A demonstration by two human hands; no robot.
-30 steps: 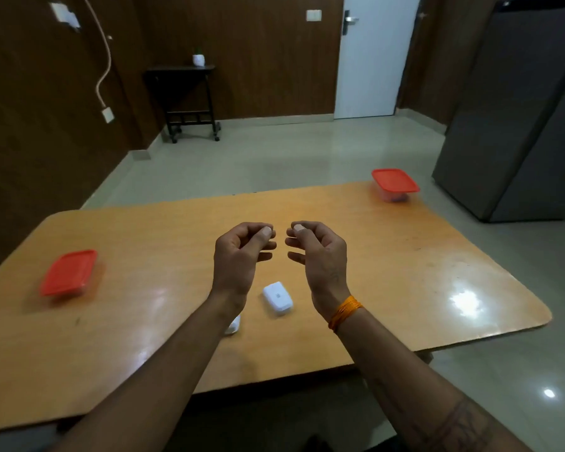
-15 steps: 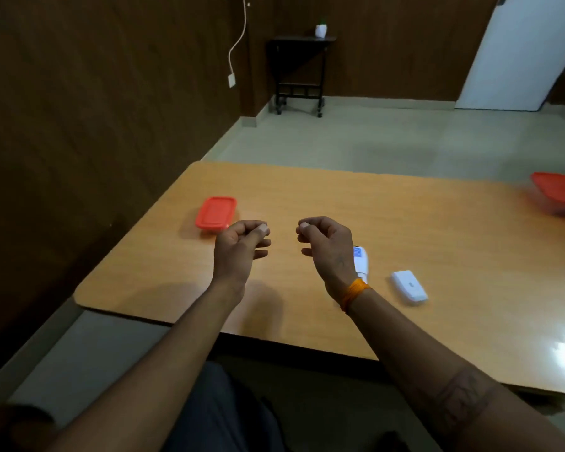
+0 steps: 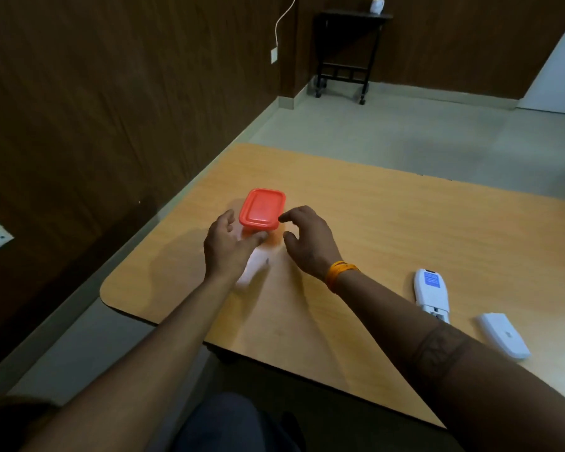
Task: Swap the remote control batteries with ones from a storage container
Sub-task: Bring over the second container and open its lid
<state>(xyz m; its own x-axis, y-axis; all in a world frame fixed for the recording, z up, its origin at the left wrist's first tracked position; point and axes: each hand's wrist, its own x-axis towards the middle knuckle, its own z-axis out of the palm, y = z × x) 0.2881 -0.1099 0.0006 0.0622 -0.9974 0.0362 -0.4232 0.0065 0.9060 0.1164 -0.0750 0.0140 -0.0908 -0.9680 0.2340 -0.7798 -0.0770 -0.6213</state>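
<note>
The small clear plastic container with the red rectangular lid (image 3: 262, 208) sits left of centre on the wooden tabletop (image 3: 388, 230). The left hand (image 3: 227, 246) and right hand (image 3: 309, 238) flank it — fingers loosely spread, holding nothing. Brace the base with one hand and peel the lid from a corner.

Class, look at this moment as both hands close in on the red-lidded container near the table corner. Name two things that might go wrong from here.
1. The small red-lidded plastic container sits fairly near the wooden table's left edge; prying the lid between the left hand and right hand might push it off or spill what is inside.
2. The white remote control and its loose white battery cover lie close beside the right forearm; a sweep back might knock them.
</note>
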